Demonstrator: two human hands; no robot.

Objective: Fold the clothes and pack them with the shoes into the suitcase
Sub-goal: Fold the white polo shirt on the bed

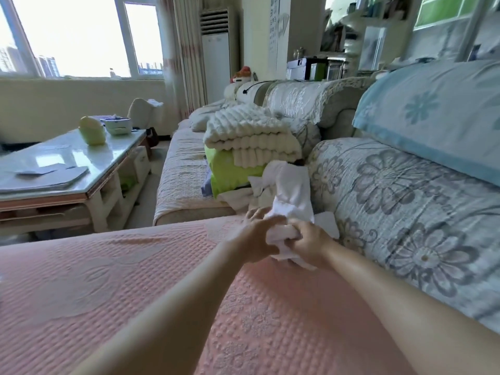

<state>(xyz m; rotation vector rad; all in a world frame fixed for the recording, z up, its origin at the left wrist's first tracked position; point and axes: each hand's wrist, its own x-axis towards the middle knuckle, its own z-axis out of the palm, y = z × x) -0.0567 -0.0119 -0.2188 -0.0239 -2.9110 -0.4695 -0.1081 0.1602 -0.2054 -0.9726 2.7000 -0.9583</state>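
**Gathering a white garment from the sofa seat**

Item: white garment, thin cloth, crumpled, not yet folded. It lies at the far end of the pink quilted seat cover, one end bunched at the hands, the rest trailing up against the floral back cushion and toward the heap beyond.

Hands: the right hand is clenched round a wad of the cloth, fingers curled under it. The left hand lies just beside it, touching the cloth, back toward me and fingers spread. Whether it pinches anything I cannot tell from here.

Handling, as I judge it: light, limp and without any stiffness. It will sag and crease wherever it is left unsupported. Not slippery and not fragile. A fistful lifts it, but keeps it crumpled. For folding, better holds would be two points along one edge or seam, shoulders or hem, so it hangs flat before being laid down. The quilted cover looks textured enough to keep it from sliding while smoothed.

Nearby: a folded cream ribbed blanket sits on a lime-green bundle just past the garment. More pale cloth lies under it, possibly further clothes. A pale blue pillow rests on top of the back cushion. A glossy tabletop stands well apart, to the left.

Not seen: suitcase, shoes.
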